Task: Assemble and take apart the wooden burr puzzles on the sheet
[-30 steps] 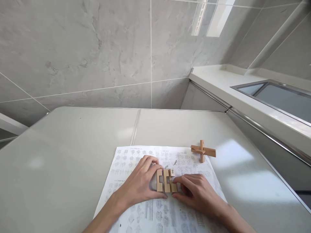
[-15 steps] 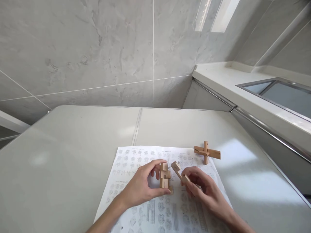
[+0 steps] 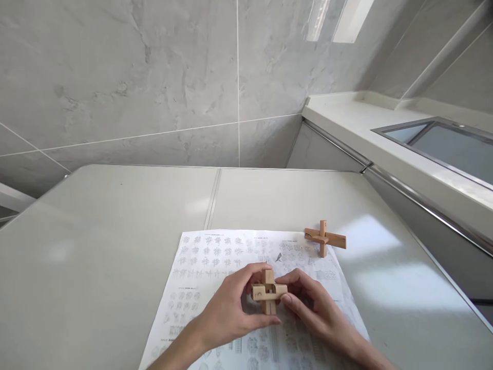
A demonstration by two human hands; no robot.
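Note:
A partly joined wooden burr puzzle (image 3: 268,276) stands upright between the fingers and thumb of my left hand (image 3: 236,303), which is closed around its top and bottom. Across its front lies a notched wooden puzzle piece (image 3: 264,294), set sideways, with a dark mark near its left end. My right hand (image 3: 314,303) pinches the right end of this piece between thumb and fingers. A gap shows in the middle of the assembly. Under both hands spreads a printed sheet (image 3: 208,280) with rows of small puzzle diagrams.
A cross-shaped wooden puzzle (image 3: 323,239) stands at the sheet's far right corner. The pale table (image 3: 96,257) has a seam running away from me. Behind it rises a grey tiled wall (image 3: 173,67); a white counter (image 3: 339,110) with a sink (image 3: 442,144) is at the right.
My right hand has brought the notched piece left and turned it sideways against the puzzle in my left hand. The two were apart before. The view has shifted slightly.

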